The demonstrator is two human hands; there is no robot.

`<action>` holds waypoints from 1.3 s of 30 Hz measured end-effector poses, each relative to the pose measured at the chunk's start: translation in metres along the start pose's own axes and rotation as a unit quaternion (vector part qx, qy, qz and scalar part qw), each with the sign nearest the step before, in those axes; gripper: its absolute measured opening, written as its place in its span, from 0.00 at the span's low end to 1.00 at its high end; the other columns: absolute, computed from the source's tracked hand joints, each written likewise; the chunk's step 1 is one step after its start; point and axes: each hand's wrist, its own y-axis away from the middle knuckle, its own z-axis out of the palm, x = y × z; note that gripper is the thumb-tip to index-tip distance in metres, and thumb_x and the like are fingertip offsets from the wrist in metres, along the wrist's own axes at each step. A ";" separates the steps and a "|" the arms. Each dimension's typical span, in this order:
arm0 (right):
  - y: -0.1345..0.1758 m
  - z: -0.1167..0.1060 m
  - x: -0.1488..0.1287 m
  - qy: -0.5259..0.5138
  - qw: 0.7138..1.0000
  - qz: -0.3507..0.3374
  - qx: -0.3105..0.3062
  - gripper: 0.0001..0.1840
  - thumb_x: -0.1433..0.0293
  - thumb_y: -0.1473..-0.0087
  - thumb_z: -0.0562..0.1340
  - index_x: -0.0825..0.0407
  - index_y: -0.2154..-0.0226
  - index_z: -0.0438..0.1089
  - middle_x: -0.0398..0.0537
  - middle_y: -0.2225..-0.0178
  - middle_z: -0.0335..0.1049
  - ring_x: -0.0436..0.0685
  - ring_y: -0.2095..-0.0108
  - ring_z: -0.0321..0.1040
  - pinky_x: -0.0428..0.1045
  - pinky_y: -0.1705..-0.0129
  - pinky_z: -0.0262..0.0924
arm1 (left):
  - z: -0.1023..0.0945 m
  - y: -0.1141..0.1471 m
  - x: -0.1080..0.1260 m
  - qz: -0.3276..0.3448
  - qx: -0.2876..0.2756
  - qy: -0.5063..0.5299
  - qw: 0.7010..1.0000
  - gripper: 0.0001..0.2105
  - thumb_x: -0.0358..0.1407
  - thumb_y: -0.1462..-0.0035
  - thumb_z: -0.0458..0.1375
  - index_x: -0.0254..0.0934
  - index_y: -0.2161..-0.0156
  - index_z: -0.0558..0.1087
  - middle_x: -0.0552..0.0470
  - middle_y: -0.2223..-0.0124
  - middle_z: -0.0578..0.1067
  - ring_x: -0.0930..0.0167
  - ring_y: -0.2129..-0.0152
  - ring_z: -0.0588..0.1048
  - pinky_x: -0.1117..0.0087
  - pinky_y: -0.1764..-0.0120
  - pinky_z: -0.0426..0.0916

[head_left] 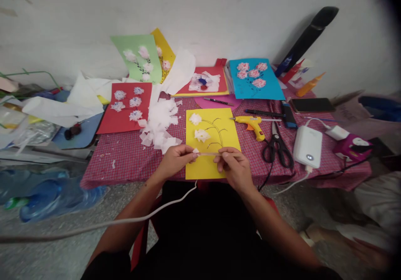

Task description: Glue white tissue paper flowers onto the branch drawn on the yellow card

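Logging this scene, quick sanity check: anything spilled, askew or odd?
Mildly: the tissue squares lie in a loose heap left of the yellow card, with a stray scrap farther left on the cloth. A white cable also crosses the left forearm, perhaps a snag risk.

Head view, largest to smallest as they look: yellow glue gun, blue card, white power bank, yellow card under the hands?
1. Yellow card
2. Blue card
3. White power bank
4. Yellow glue gun
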 end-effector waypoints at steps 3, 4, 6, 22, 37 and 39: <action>0.001 -0.002 0.002 0.016 1.000 -0.021 -0.005 0.11 0.60 0.39 0.64 0.50 0.58 0.72 0.47 0.69 0.78 0.50 0.80 0.67 0.48 0.76 0.66 | 0.001 0.001 -0.001 -0.009 -0.008 0.006 1.000 0.11 0.43 0.47 0.65 0.36 0.65 0.77 0.52 0.70 0.79 0.72 0.74 0.74 0.70 0.67 0.69; 0.002 -0.002 0.002 0.033 0.999 -0.036 0.003 0.11 0.61 0.39 0.65 0.50 0.59 0.73 0.47 0.69 0.78 0.50 0.80 0.67 0.48 0.76 0.66 | 0.001 0.001 -0.001 -0.013 -0.012 -0.005 1.000 0.10 0.43 0.46 0.65 0.37 0.65 0.77 0.52 0.69 0.79 0.71 0.73 0.75 0.70 0.67 0.69; 0.004 -0.002 0.002 0.075 0.994 -0.070 0.028 0.10 0.61 0.39 0.65 0.51 0.63 0.75 0.47 0.69 0.78 0.49 0.79 0.68 0.48 0.76 0.66 | 0.002 0.003 0.000 -0.011 -0.019 -0.049 0.999 0.09 0.42 0.45 0.64 0.37 0.65 0.78 0.52 0.68 0.80 0.70 0.72 0.76 0.69 0.67 0.70; -0.037 0.007 0.001 0.254 0.956 -0.145 -0.007 0.12 0.62 0.37 0.61 0.51 0.59 0.75 0.47 0.69 0.77 0.51 0.75 0.72 0.48 0.71 0.69 | 0.006 -0.048 -0.005 0.207 0.018 -0.454 0.866 0.09 0.35 0.34 0.55 0.37 0.65 0.76 0.47 0.65 0.73 0.65 0.65 0.72 0.65 0.62 0.66; -0.045 0.000 0.009 0.337 0.923 -0.184 -0.001 0.12 0.63 0.36 0.60 0.49 0.55 0.76 0.51 0.61 0.79 0.56 0.66 0.77 0.51 0.63 0.72 | 0.006 -0.054 -0.011 0.194 0.055 -0.412 0.888 0.16 0.30 0.37 0.55 0.36 0.46 0.74 0.45 0.56 0.77 0.65 0.59 0.75 0.64 0.54 0.70; -0.045 0.002 0.009 0.341 0.921 -0.187 0.001 0.13 0.63 0.35 0.59 0.49 0.55 0.76 0.51 0.62 0.79 0.57 0.66 0.77 0.52 0.62 0.73 | 0.006 -0.053 -0.012 0.195 0.063 -0.407 0.890 0.17 0.30 0.38 0.55 0.36 0.45 0.74 0.45 0.56 0.77 0.65 0.60 0.75 0.64 0.53 0.71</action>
